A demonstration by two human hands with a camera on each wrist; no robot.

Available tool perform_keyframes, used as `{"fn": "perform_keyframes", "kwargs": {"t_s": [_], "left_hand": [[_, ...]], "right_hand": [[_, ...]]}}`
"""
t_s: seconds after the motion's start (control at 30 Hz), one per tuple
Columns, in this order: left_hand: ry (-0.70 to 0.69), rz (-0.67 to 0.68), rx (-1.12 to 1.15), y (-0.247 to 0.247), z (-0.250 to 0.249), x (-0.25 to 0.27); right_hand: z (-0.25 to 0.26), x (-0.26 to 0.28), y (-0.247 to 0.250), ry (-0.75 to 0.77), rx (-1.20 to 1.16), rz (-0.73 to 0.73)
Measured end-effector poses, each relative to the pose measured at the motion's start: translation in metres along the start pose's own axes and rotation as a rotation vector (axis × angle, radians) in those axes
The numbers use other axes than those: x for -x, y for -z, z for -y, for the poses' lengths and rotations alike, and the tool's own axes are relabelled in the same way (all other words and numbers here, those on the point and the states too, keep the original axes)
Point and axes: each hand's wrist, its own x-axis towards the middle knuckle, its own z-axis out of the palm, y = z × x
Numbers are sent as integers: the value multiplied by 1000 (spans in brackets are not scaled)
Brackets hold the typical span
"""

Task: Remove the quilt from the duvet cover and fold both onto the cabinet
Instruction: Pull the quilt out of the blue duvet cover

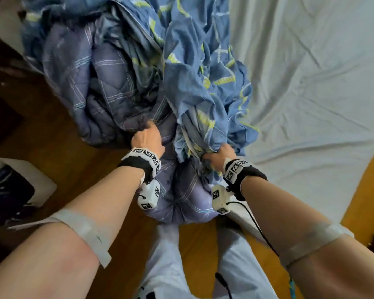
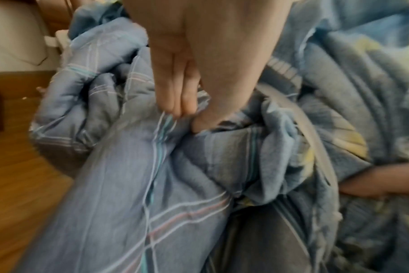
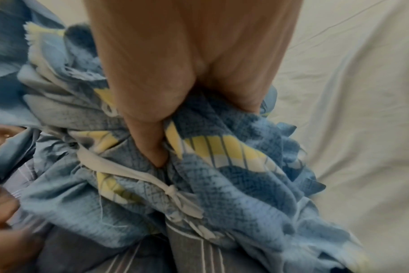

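Gripping the plaid quilt (image 1: 108, 83) in a fist, the left hand (image 1: 147, 137) works beside the right hand (image 1: 219, 155), clenched on the blue-and-yellow duvet cover (image 1: 203, 72)

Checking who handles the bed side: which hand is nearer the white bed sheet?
Right. The right hand grips the duvet cover beside the white bed sheet; the left hand grips the quilt farther away, over the floor.

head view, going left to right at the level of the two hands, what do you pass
brown wooden floor → grey-purple plaid padded quilt → left hand gripping the quilt → blue duvet cover with yellow stripes → right hand gripping the cover → wrinkled white bed sheet
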Motion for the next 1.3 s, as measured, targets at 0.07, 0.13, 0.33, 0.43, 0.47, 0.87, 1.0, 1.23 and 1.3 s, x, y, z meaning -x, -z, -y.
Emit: {"fn": "perform_keyframes", "kwargs": {"t_s": [0.07,0.13,0.33,0.43,0.47,0.87,1.0,1.23,1.3], "left_hand": [[-26,77,86,-12,-15,16],[-81,219,59,-39,-31,37],[124,40,-48,-123,-81,79],[178,-117,12,-139,-91,64],[167,-107,18,-140,-90,59],[360,57,-213,-43,27,101],[290,117,-49,-27,-16,108],[243,132,812,1,-100,82],[263,182,799,-3,-105,77]], "right_hand": [[1,4,10,77,-29,-26],[2,11,19,173,-18,-50],[-23,6,50,322,105,1],[-55,-6,61,353,119,16],[-63,-7,63,371,125,28],[-77,7,149,116,390,-403],[-47,28,121,303,344,-322],[-55,51,54,679,560,243],[-63,48,49,700,530,342]]}}
